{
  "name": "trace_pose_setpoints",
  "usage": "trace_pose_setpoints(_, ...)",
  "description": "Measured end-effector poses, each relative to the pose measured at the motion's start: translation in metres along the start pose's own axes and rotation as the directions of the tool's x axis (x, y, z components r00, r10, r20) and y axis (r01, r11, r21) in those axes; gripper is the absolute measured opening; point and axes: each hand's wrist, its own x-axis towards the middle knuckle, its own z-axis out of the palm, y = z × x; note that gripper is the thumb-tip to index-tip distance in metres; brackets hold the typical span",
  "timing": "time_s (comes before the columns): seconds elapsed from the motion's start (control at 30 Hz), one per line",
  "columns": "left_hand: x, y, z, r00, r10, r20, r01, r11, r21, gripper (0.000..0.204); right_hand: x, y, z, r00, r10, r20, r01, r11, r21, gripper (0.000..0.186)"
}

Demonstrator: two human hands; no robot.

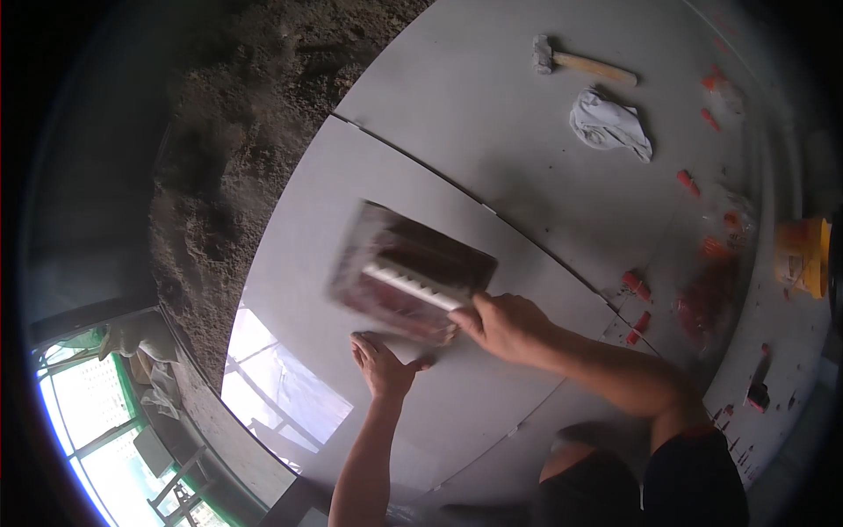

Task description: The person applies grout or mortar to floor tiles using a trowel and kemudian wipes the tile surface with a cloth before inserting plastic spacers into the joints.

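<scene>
A rectangular float [421, 263] with a dark reddish-brown face and a ribbed white handle is over a large glossy grey floor tile [307, 211]. My right hand [509, 327] is closed round the near right end of that handle. The float is smeared by motion, so I cannot tell whether it touches the tile. Just nearer than the float, my left hand [386, 364] rests on the tile, fingers extended and thumb out to the right, holding nothing. Dark joints with small pale clips separate this tile from its neighbours.
A wooden-handled hammer [593, 67] and a crumpled white cloth [610, 125] lie on the far right tile. Several red wedges [688, 183] are scattered at right, near a bag of red pieces [702, 303] and a yellow bucket [817, 257]. Rough brown mortar [228, 176] borders the left.
</scene>
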Motion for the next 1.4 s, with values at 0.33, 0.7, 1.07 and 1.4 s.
trace_pose_setpoints(0.33, 0.004, -0.042, 0.029, 0.990, 0.097, -0.106, -0.119, 0.969, -0.216, 0.097, -0.064, -0.020, -0.010, 0.995, -0.085, 0.049, 0.083, 0.996, 0.044, 0.044)
trace_pose_setpoints(0.7, -0.015, 0.023, -0.008, 0.988, -0.152, -0.018, 0.152, 0.988, -0.003, 0.133, -0.099, 0.081, 0.035, 0.957, 0.265, -0.121, -0.277, 0.956, -0.098, 0.060)
trace_pose_setpoints(1.07, -0.147, -0.147, 0.008, 0.990, 0.112, 0.087, -0.108, 0.993, -0.051, 0.064, -0.124, 0.028, 0.078, 0.958, 0.243, 0.154, -0.236, 0.970, -0.063, 0.061)
trace_pose_setpoints(1.4, -0.383, -0.275, 0.070, 0.880, -0.243, 0.409, 0.286, 0.957, -0.047, 0.075, -0.148, -0.029, 0.124, 0.972, -0.222, 0.079, 0.234, 0.939, -0.250, 0.045)
